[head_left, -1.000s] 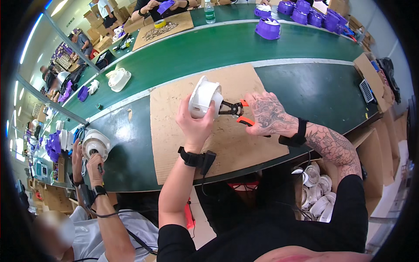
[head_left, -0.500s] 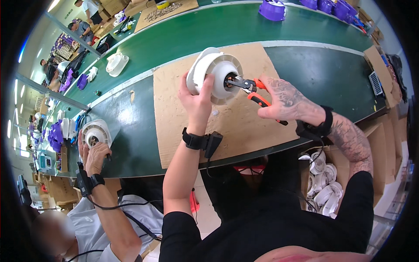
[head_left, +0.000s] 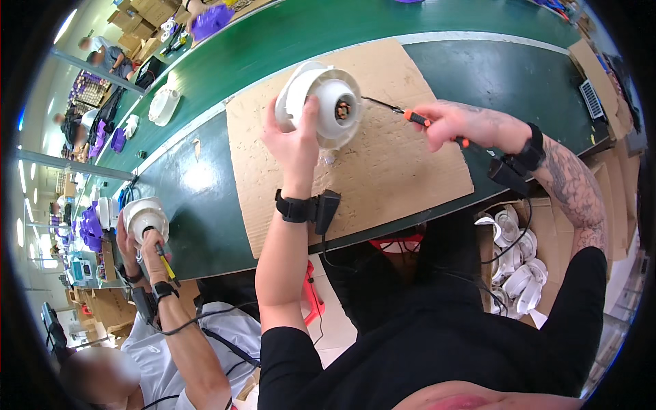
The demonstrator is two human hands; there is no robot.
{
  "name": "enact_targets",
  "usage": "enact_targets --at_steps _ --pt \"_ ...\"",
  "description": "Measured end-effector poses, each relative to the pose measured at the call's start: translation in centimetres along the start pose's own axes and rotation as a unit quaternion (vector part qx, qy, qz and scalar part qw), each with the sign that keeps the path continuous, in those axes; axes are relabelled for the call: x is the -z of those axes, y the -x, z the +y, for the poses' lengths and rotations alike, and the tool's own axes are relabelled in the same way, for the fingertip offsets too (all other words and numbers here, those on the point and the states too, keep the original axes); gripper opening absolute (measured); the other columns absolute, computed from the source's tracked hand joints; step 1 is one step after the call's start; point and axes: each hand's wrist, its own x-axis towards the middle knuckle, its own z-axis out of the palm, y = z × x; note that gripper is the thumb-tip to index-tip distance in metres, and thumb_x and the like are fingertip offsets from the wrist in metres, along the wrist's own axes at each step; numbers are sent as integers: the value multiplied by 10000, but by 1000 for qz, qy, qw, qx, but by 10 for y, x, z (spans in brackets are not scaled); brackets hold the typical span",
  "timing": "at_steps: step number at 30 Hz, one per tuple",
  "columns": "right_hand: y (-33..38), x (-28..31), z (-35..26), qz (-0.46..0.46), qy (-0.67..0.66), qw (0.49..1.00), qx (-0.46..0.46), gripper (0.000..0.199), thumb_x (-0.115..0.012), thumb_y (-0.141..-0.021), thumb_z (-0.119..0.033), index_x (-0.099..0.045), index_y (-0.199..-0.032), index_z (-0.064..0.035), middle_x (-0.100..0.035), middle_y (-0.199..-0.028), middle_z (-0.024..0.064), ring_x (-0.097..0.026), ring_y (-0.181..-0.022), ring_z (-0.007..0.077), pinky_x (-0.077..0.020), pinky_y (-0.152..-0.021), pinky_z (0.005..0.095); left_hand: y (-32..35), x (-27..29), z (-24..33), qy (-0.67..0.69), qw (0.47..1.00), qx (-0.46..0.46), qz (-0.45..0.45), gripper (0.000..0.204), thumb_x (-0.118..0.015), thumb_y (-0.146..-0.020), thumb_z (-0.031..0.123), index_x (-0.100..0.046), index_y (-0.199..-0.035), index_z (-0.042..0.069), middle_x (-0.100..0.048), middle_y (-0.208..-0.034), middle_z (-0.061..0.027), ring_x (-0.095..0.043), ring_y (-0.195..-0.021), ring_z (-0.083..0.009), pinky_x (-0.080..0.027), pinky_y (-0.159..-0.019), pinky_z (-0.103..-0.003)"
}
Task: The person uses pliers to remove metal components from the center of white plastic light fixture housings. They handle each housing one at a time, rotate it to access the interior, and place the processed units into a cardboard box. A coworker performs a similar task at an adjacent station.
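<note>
My left hand (head_left: pixel 295 140) grips a white round plastic housing (head_left: pixel 316 102), its fingers wrapped round the left side and the thumb on the front. Copper-coloured parts (head_left: pixel 343 109) show inside the housing's dark central opening. In my right hand (head_left: pixel 454 126) is a pair of pliers (head_left: pixel 412 115) with orange and black grips, seen nearly edge-on. Their thin dark tip points left and sits just to the right of the housing, apart from the opening. Both hands are above a brown cardboard sheet (head_left: pixel 403 171) on the green bench.
At the left, a co-worker's hands (head_left: pixel 154 249) hold a similar white housing (head_left: pixel 145 217) and a yellow-black tool (head_left: pixel 166 265). An open box of white plastic pieces (head_left: pixel 519 273) stands below the bench at the right. Another white part (head_left: pixel 164 107) lies on the green belt (head_left: pixel 273 51).
The pliers have come out of the housing's opening and moved right with my right hand. The housing has turned slightly. The co-worker's tool now shows.
</note>
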Motion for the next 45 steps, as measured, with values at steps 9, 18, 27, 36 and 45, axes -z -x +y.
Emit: enact_targets --at_steps 9,18,27,36,45 --pt "17 -30 -20 299 386 848 208 622 -726 -651 -282 -534 -1158 22 -615 -994 206 -605 -982 367 -467 -891 452 -3 5 -4 85 996 42 -1 371 -762 -870 139 -617 -1156 -48 -693 -1039 -110 -663 -914 -156 -531 -818 -283" --pt "13 -24 -21 304 418 830 212 546 -712 -634 -277 -543 -1052 30 -618 -869 193 -628 -868 367 -489 -795 461 4 1 -8 116 991 62 1 378 -745 -887 145 -600 -1184 -41 -687 -1051 -100 -659 -920 -142 -527 -775 -270" --pt "10 -27 -30 290 458 822 172 622 -708 -621 -343 -556 -1117 1 -606 -895 182 -596 -941 326 -415 -827 441 6 1 -12 137 986 93 11 366 -741 -893 141 -593 -1185 -23 -684 -1047 -98 -662 -907 -138 -530 -742 -258" --pt "10 -29 -29 285 451 823 195 645 -700 -591 -354 -562 -1108 5 -596 -892 185 -582 -924 326 -376 -825 437 21 -12 -5 89 994 37 45 411 -761 -882 142 -568 -1199 -34 -678 -1068 -115 -657 -933 -160 -537 -792 -287" --pt "9 -22 -39 232 451 847 159 604 -708 -576 -287 -524 -1078 -5 -601 -954 189 -577 -958 353 -399 -855 440 30 -14 2 -27 997 -52 44 504 -818 -833 208 -559 -1179 -51 -654 -1051 -113 -630 -928 -158 -522 -810 -299"
